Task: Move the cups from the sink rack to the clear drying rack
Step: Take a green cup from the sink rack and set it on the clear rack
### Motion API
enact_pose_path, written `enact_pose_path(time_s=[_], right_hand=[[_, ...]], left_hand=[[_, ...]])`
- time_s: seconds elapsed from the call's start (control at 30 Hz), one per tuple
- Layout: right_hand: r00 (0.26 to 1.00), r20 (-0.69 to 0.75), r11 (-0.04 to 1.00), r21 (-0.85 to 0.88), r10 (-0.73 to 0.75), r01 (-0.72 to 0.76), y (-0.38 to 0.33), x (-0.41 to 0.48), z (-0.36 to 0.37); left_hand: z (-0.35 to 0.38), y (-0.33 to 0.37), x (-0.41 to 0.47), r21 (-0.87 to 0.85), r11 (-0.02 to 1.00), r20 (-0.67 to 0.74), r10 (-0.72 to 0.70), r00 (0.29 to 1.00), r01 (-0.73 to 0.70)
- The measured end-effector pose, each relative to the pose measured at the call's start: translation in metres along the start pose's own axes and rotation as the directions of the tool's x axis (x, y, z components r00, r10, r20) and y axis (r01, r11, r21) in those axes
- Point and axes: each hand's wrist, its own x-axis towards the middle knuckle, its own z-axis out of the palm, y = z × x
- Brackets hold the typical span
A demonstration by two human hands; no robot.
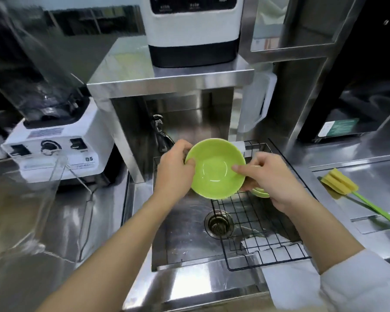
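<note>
A light green bowl-shaped cup [214, 170] is held tilted above the sink, its inside facing me. My left hand [175, 167] grips its left rim. My right hand [273, 179] pinches its right rim from the other side. Under my right hand the edge of another green dish [260, 193] shows, resting on the black wire sink rack [257, 224]. The clear drying rack [20, 199] stands on the counter at the left; it is transparent and blurred.
The steel sink [185, 239] has a drain [218, 224] and a tap [159, 129] at the back. A white blender [56, 149] stands left. A steel shelf [171, 79] carries a white appliance. A yellow sponge brush with a green handle [340, 183] lies on the right counter.
</note>
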Motion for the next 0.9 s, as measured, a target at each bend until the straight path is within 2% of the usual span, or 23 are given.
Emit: enact_pose_path(time_s=[0.2, 0.27, 0.33, 0.4, 0.47, 0.57, 0.6, 0.67, 0.77, 0.9], right_hand=[[0.975, 0.045, 0.970, 0.125, -0.218, 0.211, -0.061, -0.022, 0.060], [0.953, 0.045, 0.950, 0.111, -0.299, 0.292, -0.078, -0.029, 0.085], [0.910, 0.028, 0.910, 0.052, -0.414, 0.412, -0.092, -0.038, 0.117], [0.822, -0.011, 0.820, -0.072, -0.570, 0.568, -0.100, -0.045, 0.153], [0.664, 0.005, 0.654, -0.167, -0.748, 0.738, -0.105, -0.055, 0.190], [0.417, 0.120, 0.383, -0.234, -0.901, 0.894, -0.112, -0.066, 0.239], [0.362, 0.147, 0.326, -0.223, -0.920, 0.919, -0.114, -0.066, 0.253], [0.299, 0.200, 0.261, -0.193, -0.933, 0.946, -0.117, -0.065, 0.280], [0.297, 0.326, 0.230, -0.227, -0.897, 0.946, -0.124, -0.061, 0.318], [0.407, 0.460, 0.223, -0.402, -0.789, 0.888, -0.133, -0.055, 0.367]], left_hand=[[-0.098, 0.012, -0.004, -0.170, 0.981, -0.161, 0.061, 0.985, -0.089], [-0.132, 0.013, -0.008, -0.249, 0.967, -0.213, 0.003, 0.977, -0.057], [-0.167, 0.012, -0.013, -0.415, 0.908, -0.171, -0.140, 0.975, 0.057], [-0.202, 0.004, -0.016, -0.498, 0.839, -0.016, -0.261, 0.965, 0.219], [-0.236, -0.010, -0.017, -0.485, 0.818, 0.084, -0.308, 0.948, 0.309], [-0.280, -0.038, -0.023, -0.494, 0.820, 0.147, -0.249, 0.957, 0.289], [-0.293, -0.050, -0.025, -0.503, 0.817, 0.149, -0.240, 0.959, 0.283], [-0.317, -0.077, -0.030, -0.537, 0.790, 0.156, -0.250, 0.956, 0.294], [-0.346, -0.114, -0.036, -0.539, 0.787, 0.138, -0.271, 0.953, 0.302], [-0.376, -0.150, -0.039, -0.402, 0.871, 0.076, -0.274, 0.959, 0.281]])
